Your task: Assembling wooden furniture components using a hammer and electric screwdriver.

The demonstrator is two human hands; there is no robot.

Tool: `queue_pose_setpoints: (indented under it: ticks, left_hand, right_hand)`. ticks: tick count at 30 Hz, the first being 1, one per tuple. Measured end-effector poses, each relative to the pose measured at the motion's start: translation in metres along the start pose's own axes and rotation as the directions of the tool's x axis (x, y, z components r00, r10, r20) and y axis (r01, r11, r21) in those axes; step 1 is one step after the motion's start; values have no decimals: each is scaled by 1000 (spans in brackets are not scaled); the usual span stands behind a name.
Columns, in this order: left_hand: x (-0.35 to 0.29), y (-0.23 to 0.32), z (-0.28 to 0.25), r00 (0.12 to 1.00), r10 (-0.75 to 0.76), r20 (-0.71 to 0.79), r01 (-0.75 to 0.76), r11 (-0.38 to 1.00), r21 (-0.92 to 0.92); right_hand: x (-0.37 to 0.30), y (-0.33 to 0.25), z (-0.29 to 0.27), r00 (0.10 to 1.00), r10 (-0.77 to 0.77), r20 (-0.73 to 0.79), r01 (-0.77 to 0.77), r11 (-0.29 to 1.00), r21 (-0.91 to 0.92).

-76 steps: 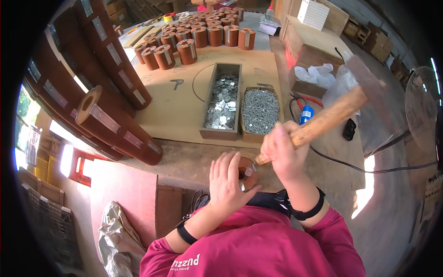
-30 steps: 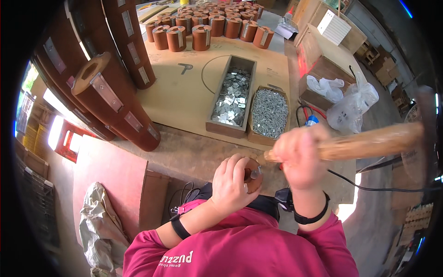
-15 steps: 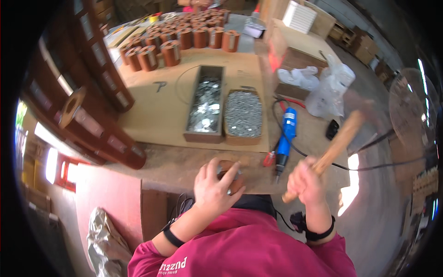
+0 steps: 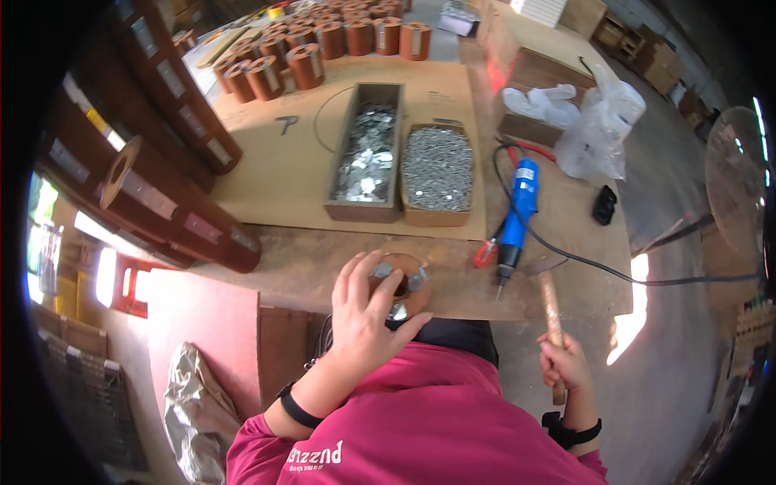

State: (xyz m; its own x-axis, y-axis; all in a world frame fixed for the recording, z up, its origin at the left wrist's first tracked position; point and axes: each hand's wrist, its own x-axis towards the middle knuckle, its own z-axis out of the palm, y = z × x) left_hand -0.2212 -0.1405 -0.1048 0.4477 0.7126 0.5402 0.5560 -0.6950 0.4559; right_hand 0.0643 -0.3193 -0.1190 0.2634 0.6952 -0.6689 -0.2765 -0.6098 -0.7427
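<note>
At the front edge of the bench stands a short brown cylinder (image 4: 414, 297) with a dark central hole and small metal plates (image 4: 415, 283) on its top. My left hand (image 4: 364, 311) lies over its left side, fingers spread across the top and thumb at the near side, holding it. My right hand (image 4: 566, 364) is closed round the wooden handle of a hammer (image 4: 552, 311), low at the right beyond the bench's front edge. The hammer's head reaches up over the bench near the tip of a blue electric screwdriver (image 4: 517, 210).
A wooden box of metal plates (image 4: 332, 208) stands beside a carton of screws (image 4: 436, 218). Stacked brown cylinders (image 4: 182, 198) rise at the left, and several single ones (image 4: 307, 66) stand behind. A black cable (image 4: 598, 266) crosses the right side; plastic bags (image 4: 598, 137) lie behind it.
My right hand has lowered the hammer from its raised, slanted position. My left hand stays on the cylinder, its fingers shifted slightly. The whole view has tilted down a little.
</note>
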Motion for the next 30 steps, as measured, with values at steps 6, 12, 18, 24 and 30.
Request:
queue_pose_setpoints:
  ticks: [6, 12, 18, 24, 30]
  left_hand:
    - [-13, 11, 4, 1000, -1, -16, 1, 1000, 4]
    - [-18, 14, 6, 997, -53, -57, 53, 999, 1]
    - [-21, 14, 13, 999, -21, -25, 19, 998, -55]
    - [-22, 17, 9, 998, 19, -59, -19, 1000, -3]
    - [-25, 1, 7, 992, -18, -121, 13, 999, -43]
  right_hand:
    - [81, -26, -12, 937, -293, -192, 265, 951, -156]
    - [89, -20, -8, 552, -821, -147, 134, 262, -956]
    - [25, -47, 86, 695, -702, 152, 537, 368, -759]
    - [57, -58, 165, 494, -818, 295, 823, 331, -461]
    - [70, -66, 175, 600, -747, 288, 796, 520, -309]
